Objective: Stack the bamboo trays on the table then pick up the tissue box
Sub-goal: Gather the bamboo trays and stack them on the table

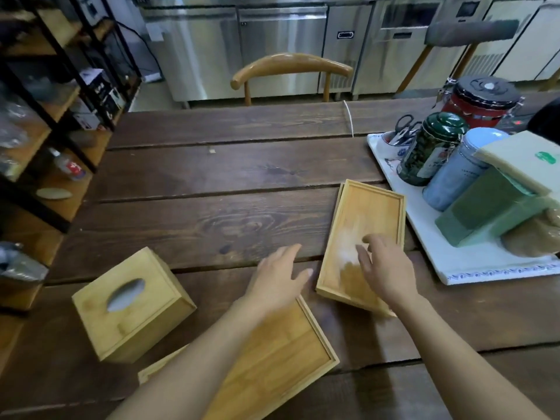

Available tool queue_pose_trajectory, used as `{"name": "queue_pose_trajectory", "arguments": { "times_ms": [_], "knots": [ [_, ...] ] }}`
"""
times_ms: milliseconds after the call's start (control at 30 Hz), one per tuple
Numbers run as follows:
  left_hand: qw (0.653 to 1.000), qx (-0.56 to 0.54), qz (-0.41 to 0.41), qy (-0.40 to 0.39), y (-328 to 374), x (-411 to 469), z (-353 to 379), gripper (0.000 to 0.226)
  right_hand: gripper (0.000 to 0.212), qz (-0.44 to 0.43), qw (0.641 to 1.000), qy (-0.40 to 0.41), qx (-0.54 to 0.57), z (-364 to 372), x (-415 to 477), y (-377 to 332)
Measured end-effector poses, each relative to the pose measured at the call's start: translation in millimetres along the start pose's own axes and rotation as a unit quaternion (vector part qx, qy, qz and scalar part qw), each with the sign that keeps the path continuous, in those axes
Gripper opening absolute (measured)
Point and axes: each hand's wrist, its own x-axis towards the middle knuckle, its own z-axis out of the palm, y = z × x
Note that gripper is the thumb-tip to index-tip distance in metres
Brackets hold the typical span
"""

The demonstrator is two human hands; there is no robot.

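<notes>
While both trays lie apart on the table (212, 183), our open right hand (385, 268) hovers over the far tray (363, 234), our open left hand (277, 278) above the near tray (272, 368); the tissue box (131, 304) sits left of it.

Two bamboo trays lie apart on the wooden table (242, 183): the far tray (366, 216) under the open right hand (385, 268), the near tray (281, 353) beneath the open left hand (277, 280). The tissue box (133, 304) sits left of them.

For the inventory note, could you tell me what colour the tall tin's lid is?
Dark green, on the patterned tin standing in the white tray; head view.
</notes>
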Motion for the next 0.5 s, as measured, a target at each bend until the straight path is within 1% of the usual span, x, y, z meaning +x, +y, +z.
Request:
{"name": "queue_pose_trajectory", "arguments": {
  "times_ms": [100,167,200,267,300,367,433,500],
  "knots": [
    [0.996,0.044,-0.051,0.050,-33.2,-42.8,-13.1,0.057,0.024,-0.103,0.989,-0.092,0.043,8.3,-14.2,-36.8],
    [0.989,0.070,-0.105,0.073,-57.4,-70.9,-14.6,0.059,0.023,-0.137,0.979,-0.138,0.058,18.0,-25.3,-53.5],
    [0.984,0.084,-0.133,0.083,-69.0,-88.4,-14.7,0.060,0.023,-0.153,0.973,-0.164,0.051,25.6,-32.0,-61.6],
    [0.976,0.109,-0.166,0.094,-82.5,-118.9,-11.5,0.061,0.024,-0.192,0.960,-0.206,-0.012,36.1,-43.8,-75.2],
    [0.972,0.118,-0.178,0.094,-85.7,-131.4,-8.6,0.061,0.027,-0.196,0.956,-0.213,-0.038,40.2,-48.7,-80.5],
    [0.966,0.099,-0.216,0.102,-87.8,-150.3,-1.6,0.059,0.033,-0.154,0.963,-0.218,-0.035,45.7,-57.2,-87.4],
    [0.956,0.087,-0.246,0.136,-90.4,-163.2,3.5,0.056,0.039,-0.072,0.971,-0.228,-0.017,49.0,-61.8,-90.6],
    [0.941,0.068,-0.287,0.165,-96.1,-172.4,5.4,0.058,0.039,-0.021,0.966,-0.257,-0.034,50.9,-64.0,-90.7]
  ]
}}
